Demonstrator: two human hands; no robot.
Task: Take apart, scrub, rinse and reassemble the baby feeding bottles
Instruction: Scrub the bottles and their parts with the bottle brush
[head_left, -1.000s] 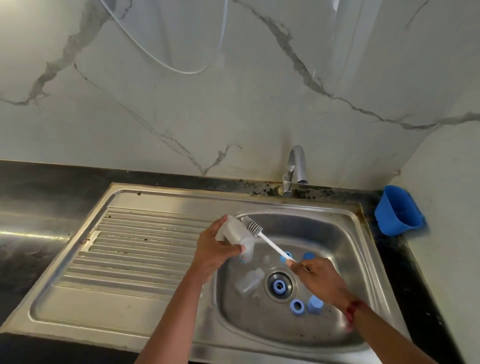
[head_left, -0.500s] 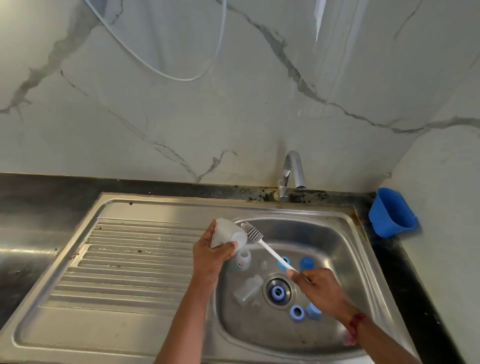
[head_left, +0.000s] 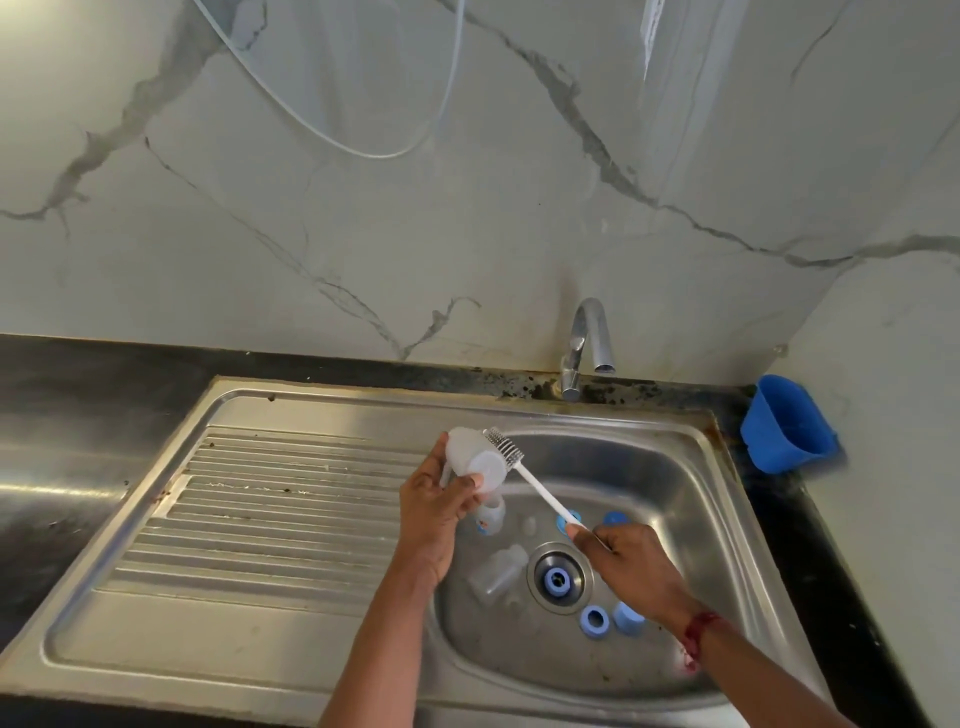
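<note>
Centre frame, over sink (head_left: 675, 423) basin's left edge: clear bottle (head_left: 470, 457) gripped in left hand (head_left: 434, 519); brush (head_left: 535, 488) handle held in right hand (head_left: 631, 566), bristles now brought from beside bottle onto, seemingly, its wall; scrubbing underway.

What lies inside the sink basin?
A clear bottle on its side, a blue ring on the drain, another ring and cap nearby. The right hand hides part of the floor.
</note>
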